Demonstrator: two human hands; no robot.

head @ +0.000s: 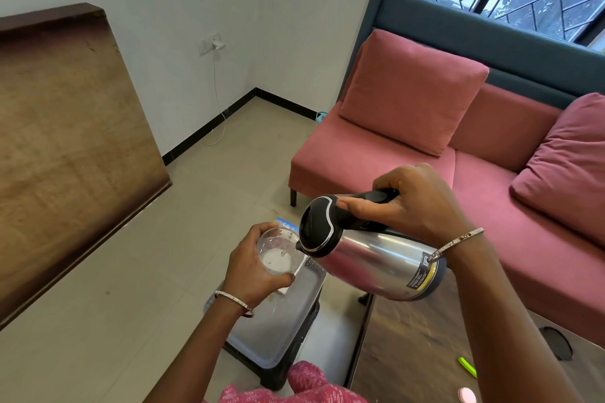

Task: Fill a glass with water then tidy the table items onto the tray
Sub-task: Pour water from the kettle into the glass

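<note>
My right hand grips the black handle of a steel kettle, which is tipped far over to the left with its spout at the rim of a clear glass. My left hand holds that glass from the near side, in the air above a grey metal tray. A thin stream of water shows inside the glass. The tray lies on a black stool below my hands, and a white item on it is partly hidden by the glass and my left hand.
A dark wooden table stands at the lower right with a green pen and a pink object on it. A pink sofa with cushions lies beyond. A brown wooden surface fills the left. The floor is beige tile.
</note>
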